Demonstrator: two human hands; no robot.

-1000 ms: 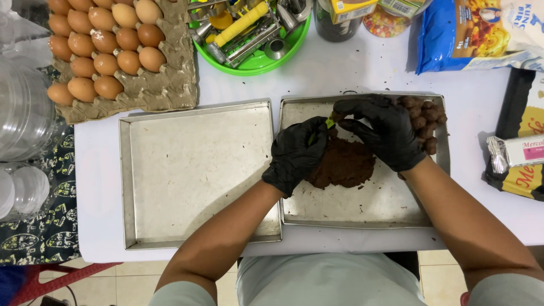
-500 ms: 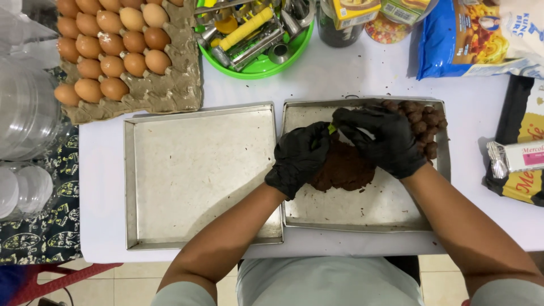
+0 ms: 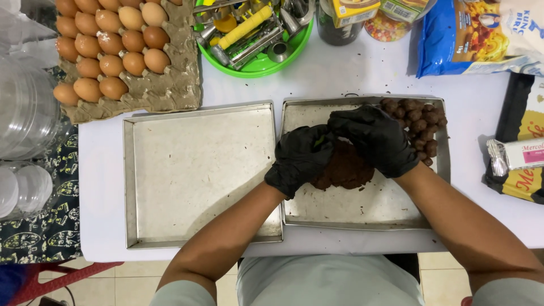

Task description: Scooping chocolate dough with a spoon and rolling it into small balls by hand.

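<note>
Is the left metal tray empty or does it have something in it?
Empty: the left tray shows only bare metal, while the brown balls sit in the right tray.

Matt black gloves on both hands; under them dull scuffed metal tray (image 3: 362, 212), rough brown dough (image 3: 345, 170).

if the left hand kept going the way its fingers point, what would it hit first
The left hand points up and right, so it would almost at once meet the right hand over the brown dough mound. Depth between them is unclear.
</note>
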